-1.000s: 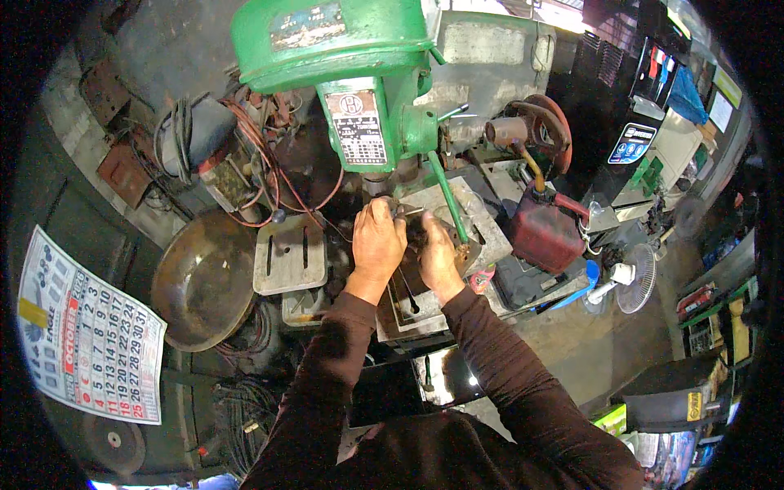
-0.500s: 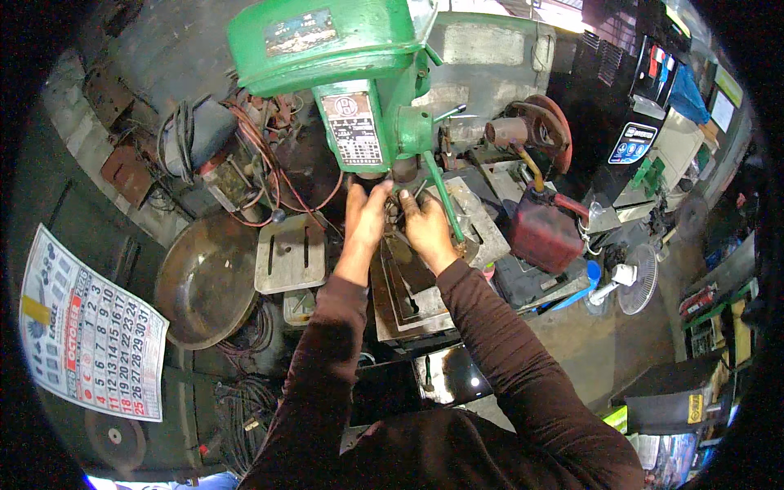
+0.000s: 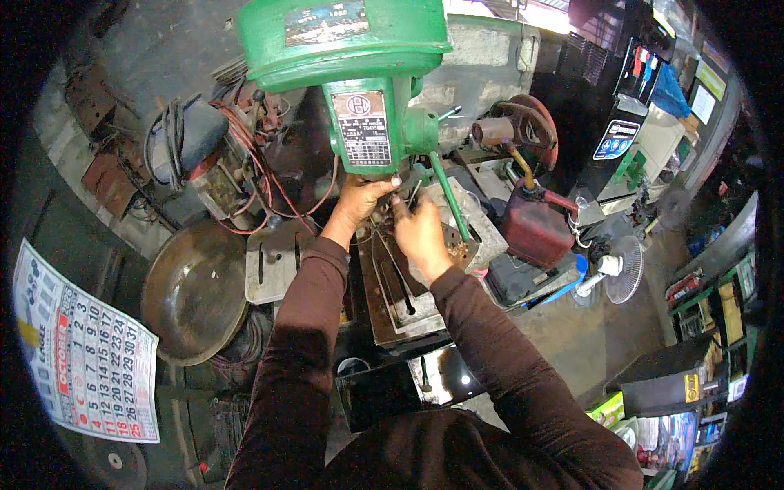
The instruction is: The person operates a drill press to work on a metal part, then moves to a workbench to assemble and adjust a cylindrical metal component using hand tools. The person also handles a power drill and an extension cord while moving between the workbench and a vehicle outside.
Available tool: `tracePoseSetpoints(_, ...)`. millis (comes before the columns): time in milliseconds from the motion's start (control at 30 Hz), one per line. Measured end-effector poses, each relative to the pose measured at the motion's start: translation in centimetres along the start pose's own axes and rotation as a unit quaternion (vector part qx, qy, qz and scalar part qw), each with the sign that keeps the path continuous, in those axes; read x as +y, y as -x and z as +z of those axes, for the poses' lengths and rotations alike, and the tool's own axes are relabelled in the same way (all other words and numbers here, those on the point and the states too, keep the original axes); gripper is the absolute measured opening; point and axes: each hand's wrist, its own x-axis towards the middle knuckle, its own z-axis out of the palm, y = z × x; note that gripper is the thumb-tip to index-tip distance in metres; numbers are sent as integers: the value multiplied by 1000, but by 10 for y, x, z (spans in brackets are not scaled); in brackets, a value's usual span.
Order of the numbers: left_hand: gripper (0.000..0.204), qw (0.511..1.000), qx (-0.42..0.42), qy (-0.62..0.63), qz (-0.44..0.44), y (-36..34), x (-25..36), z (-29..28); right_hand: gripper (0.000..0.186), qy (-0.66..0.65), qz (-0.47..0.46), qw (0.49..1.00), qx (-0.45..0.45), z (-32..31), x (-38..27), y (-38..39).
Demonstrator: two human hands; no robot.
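Observation:
My left hand [image 3: 358, 200] is closed around the dark chuck area just under the green drill press head [image 3: 363, 124], its thumb pointing right. My right hand [image 3: 420, 233] is slightly lower, fingers curled at a small dark metal piece with a thin rod, too hidden to name. A green feed lever [image 3: 447, 194] slants down just right of it. Beneath both hands lies the slotted drill table [image 3: 408, 313] with rusty plates and shavings.
Left are a rusty pan [image 3: 184, 294], slotted plate [image 3: 265, 269], hoses and wall calendar [image 3: 86, 343]. Right are a red jerrycan [image 3: 535, 229], black case [image 3: 527, 282], fan [image 3: 621, 269] and black appliance [image 3: 608, 90]. A glossy black panel [image 3: 380, 392] lies below the drill table.
My left hand has moved up to the chuck under the drill head and turned thumb-rightward. My right hand rose and shifted a little left, below the chuck. The view has shifted slightly.

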Motion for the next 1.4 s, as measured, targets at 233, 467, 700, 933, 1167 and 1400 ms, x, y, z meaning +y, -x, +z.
tracePoseSetpoints(233, 46, 993, -89, 45, -56, -5, 5, -5, 37, 40, 5, 998, -39, -1, 0, 4)
tracePoseSetpoints(467, 85, 992, -78, -95, -14, 27, 29, -3, 39, 139, -71, 987, -39, -8, -16, 1)
tracePoseSetpoints(700, 105, 991, -54, -109, 61, 75, 7, 1, 47, 210, -87, 969, -96, -6, -29, 4)
tracePoseSetpoints(933, 98, 965, 57, -251, 56, 52, -34, 13, 51, 354, -162, 902, -186, -25, -25, -5)
tracePoseSetpoints(1167, 113, 820, -78, -518, 231, 32, -65, -27, 13, 554, -313, 758, -144, -5, -31, 0)
tracePoseSetpoints(1400, 106, 989, -53, -133, -22, 52, -3, 1, 28, 232, -70, 966, -91, -24, -12, 11)
